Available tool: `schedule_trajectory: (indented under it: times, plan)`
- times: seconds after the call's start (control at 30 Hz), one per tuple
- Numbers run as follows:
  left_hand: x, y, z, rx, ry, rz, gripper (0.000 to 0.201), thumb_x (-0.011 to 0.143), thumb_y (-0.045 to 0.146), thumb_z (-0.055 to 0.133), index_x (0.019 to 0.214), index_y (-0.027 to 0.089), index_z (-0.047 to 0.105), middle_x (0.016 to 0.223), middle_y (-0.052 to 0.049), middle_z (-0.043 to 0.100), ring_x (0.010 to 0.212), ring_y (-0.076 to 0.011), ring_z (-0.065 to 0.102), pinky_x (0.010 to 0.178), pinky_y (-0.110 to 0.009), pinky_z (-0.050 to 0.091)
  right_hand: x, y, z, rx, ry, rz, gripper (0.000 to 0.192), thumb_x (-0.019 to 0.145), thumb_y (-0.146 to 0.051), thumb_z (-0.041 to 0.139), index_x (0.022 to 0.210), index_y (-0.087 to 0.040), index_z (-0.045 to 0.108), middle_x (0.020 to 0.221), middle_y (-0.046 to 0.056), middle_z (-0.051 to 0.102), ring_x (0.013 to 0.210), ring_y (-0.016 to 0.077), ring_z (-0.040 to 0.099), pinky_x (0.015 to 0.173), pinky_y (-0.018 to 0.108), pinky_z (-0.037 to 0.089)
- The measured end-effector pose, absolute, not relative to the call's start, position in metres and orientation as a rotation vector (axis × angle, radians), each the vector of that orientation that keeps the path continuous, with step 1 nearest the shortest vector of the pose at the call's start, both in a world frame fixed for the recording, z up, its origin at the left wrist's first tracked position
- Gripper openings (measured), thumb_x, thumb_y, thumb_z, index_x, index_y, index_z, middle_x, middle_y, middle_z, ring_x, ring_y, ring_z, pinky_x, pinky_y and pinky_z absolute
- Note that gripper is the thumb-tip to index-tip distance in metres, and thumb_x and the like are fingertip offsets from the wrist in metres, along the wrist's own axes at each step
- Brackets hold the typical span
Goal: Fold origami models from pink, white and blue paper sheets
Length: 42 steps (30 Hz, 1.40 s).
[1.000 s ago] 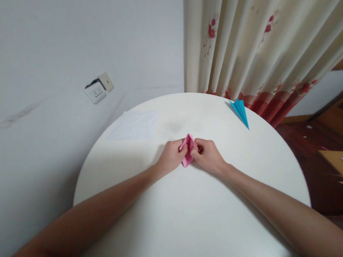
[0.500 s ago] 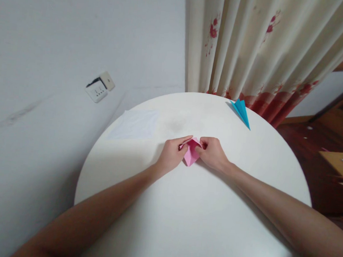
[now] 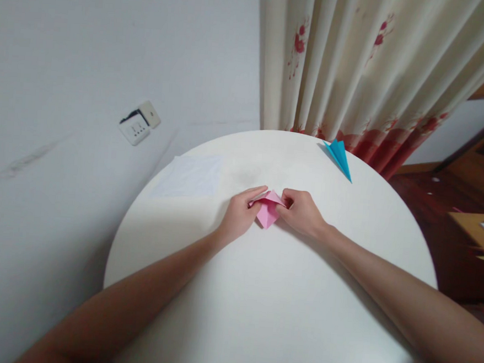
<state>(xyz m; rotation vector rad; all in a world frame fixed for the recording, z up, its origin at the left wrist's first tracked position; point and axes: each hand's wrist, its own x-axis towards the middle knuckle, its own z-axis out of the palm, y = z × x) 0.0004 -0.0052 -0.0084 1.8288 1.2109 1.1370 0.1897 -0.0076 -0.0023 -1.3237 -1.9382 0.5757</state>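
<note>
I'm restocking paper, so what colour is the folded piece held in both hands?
The folded paper is pink; the head view shows it best.

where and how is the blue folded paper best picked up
Probably pinch the blue folded paper across its narrow part just behind the tip, coming from the near side. The tip points toward the person and slightly right, while the flared end lies by the far edge of the table. The right hand is nearer, but holds pink paper.
</note>
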Motion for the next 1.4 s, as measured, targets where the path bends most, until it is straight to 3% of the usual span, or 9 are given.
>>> schedule_trajectory:
  times: [0.1,0.27,0.37,0.47,0.87,1.03,1.17,1.27,1.4]
  plan:
    - [0.001,-0.005,-0.007,1.802,1.181,1.131,0.037,0.085,0.011,0.05,0.114,0.017,0.072,0.12,-0.007,0.07,0.111,-0.0218,0.065,0.103,-0.038,0.048,0.191,-0.01,0.004,-1.375,-1.928,0.45,0.008,0.075,-0.024,0.06,0.08,-0.02,0.056,0.064,-0.001,0.058,0.056,0.0126,0.046,0.055,0.026,0.03]
    - [0.0,-0.004,-0.007,1.803,1.17,1.123,0.037,0.087,0.014,0.049,0.118,0.017,0.07,0.111,-0.007,0.073,0.099,-0.0195,0.068,0.09,-0.033,0.053,0.195,-0.011,0.009,-1.202,-1.969,0.474,0.041,0.084,-0.025,0.059,0.125,-0.022,0.054,0.093,0.005,0.07,0.064,0.0146,0.058,0.063,0.028,0.042]
    - [-0.002,-0.001,-0.008,1.793,1.199,1.115,0.036,0.088,0.017,0.051,0.119,0.016,0.069,0.108,-0.006,0.074,0.095,-0.0193,0.069,0.085,-0.032,0.054,0.196,-0.009,0.007,-1.06,-2.039,0.475,0.033,0.091,-0.022,0.05,0.121,-0.022,0.063,0.103,0.008,0.07,0.076,0.0166,0.061,0.07,0.029,0.045]
    - [-0.004,0.001,-0.01,1.777,1.123,1.175,0.036,0.087,0.016,0.052,0.119,0.016,0.069,0.122,-0.007,0.07,0.111,-0.0203,0.065,0.099,-0.035,0.05,0.197,-0.008,0.006,-1.008,-2.045,0.523,0.034,0.093,-0.021,0.047,0.119,-0.021,0.069,0.097,0.007,0.071,0.081,0.0173,0.061,0.072,0.029,0.046]
    - [-0.005,0.0,-0.002,1.819,0.95,1.243,0.035,0.084,0.014,0.053,0.113,0.02,0.073,0.132,-0.007,0.063,0.126,-0.0211,0.056,0.113,-0.041,0.04,0.184,-0.008,0.001,-0.942,-1.591,1.122,0.038,0.085,-0.04,0.064,0.11,-0.013,0.073,0.081,0.007,0.073,0.059,0.0128,0.057,0.057,0.027,0.049]
    - [-0.003,-0.01,0.002,1.692,0.73,1.147,0.059,0.081,0.015,0.057,0.14,0.024,0.053,0.157,-0.007,0.034,0.14,-0.0262,0.04,0.108,-0.038,0.044,0.187,-0.001,-0.001,-1.007,-1.434,1.046,0.034,0.078,-0.033,0.068,0.104,-0.011,0.074,0.08,0.008,0.072,0.056,0.0123,0.057,0.054,0.027,0.05]
    - [0.0,-0.01,0.0,1.521,0.835,1.226,0.08,0.085,0.024,0.064,0.154,0.026,0.024,0.162,-0.013,0.021,0.125,-0.0255,0.056,0.097,-0.035,0.051,0.189,0.001,-0.002,-0.934,-1.456,1.013,0.04,0.079,-0.035,0.068,0.112,-0.013,0.069,0.08,0.005,0.068,0.058,0.0117,0.056,0.053,0.026,0.05]
    - [0.001,-0.004,-0.004,1.37,0.903,1.25,0.094,0.082,0.029,0.071,0.156,0.025,0.013,0.156,-0.019,0.033,0.112,-0.0236,0.064,0.09,-0.035,0.054,0.189,0.0,-0.003,-0.907,-1.505,1.017,0.05,0.08,-0.036,0.068,0.125,-0.014,0.059,0.076,0.001,0.063,0.06,0.0124,0.056,0.054,0.026,0.049]
    - [0.0,0.002,-0.009,1.27,0.852,1.087,0.071,0.082,0.037,0.071,0.143,0.011,0.045,0.122,-0.019,0.067,0.098,-0.0245,0.069,0.086,-0.038,0.055,0.188,-0.001,-0.007,-0.903,-1.579,1.021,0.058,0.081,-0.035,0.067,0.133,-0.016,0.051,0.075,-0.001,0.06,0.061,0.0124,0.055,0.056,0.025,0.046]
